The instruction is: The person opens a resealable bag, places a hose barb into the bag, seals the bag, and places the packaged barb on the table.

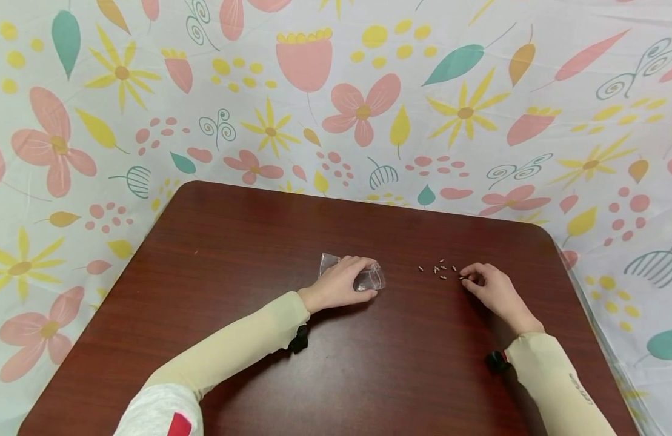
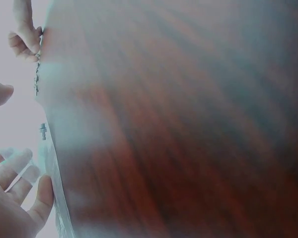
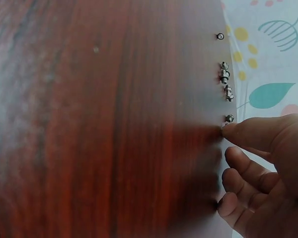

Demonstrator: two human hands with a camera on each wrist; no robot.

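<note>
My left hand point(image 1: 338, 283) curves over a small clear plastic bag point(image 1: 371, 280) lying on the table, its thumb and fingers gripping the bag from either side. Part of the bag point(image 2: 59, 193) also shows beside that hand in the left wrist view. To the right, my right hand point(image 1: 494, 293) has its thumb and forefinger together at a tiny metal fitting point(image 1: 463, 277), mostly hidden by the fingertips. Several similar metal fittings point(image 1: 443, 267), silvery with a collar in the middle, lie loosely scattered between the two hands. Some fittings point(image 3: 225, 74) line up past the right fingertips in the right wrist view.
A dark red-brown wooden table point(image 1: 248, 236) with rounded corners carries everything. Behind it hangs a white cloth point(image 1: 363, 157) printed with flowers and leaves. Both forearms, in pale sleeves point(image 1: 237, 345) with black wrist straps, reach in from the front edge.
</note>
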